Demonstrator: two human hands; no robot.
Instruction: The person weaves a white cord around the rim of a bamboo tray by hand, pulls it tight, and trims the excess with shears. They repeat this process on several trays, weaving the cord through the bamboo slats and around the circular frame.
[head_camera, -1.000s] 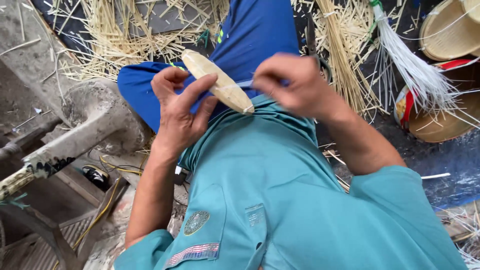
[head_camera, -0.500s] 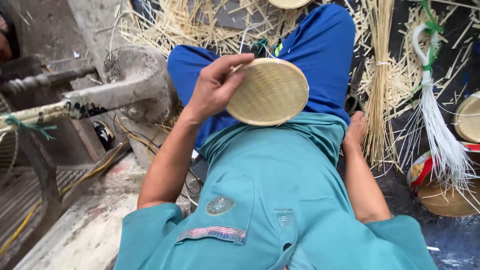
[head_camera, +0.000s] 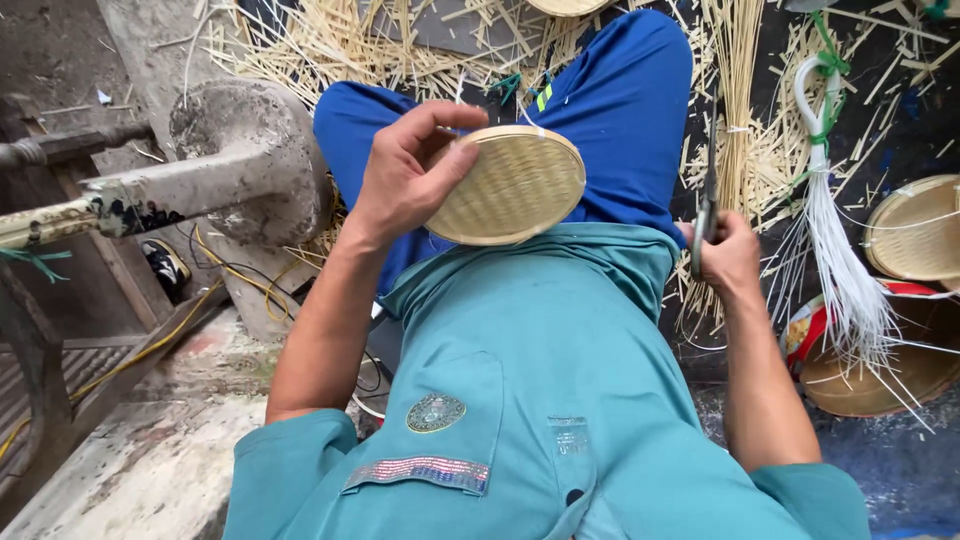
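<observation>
My left hand (head_camera: 405, 180) holds a small round woven bamboo tray (head_camera: 515, 185) above my lap, its flat woven face turned up toward me. A thin white strand runs from the tray's upper edge. My right hand (head_camera: 725, 255) is lowered at my right side and grips a dark metal tool with a thin blade (head_camera: 706, 215), which looks like scissors. I sit in a teal shirt and blue trousers (head_camera: 620, 110).
Loose bamboo strips (head_camera: 330, 45) litter the ground ahead. A tied bundle of strips (head_camera: 740, 90) and a bunch of white strands (head_camera: 845, 270) lie to the right, near more woven trays (head_camera: 915, 230). A grey machine with a round disc (head_camera: 240, 150) stands at left.
The tray has turned from edge-on to face-up in my left hand. My right hand left the tray, dropped to my right side and now holds the metal tool.
</observation>
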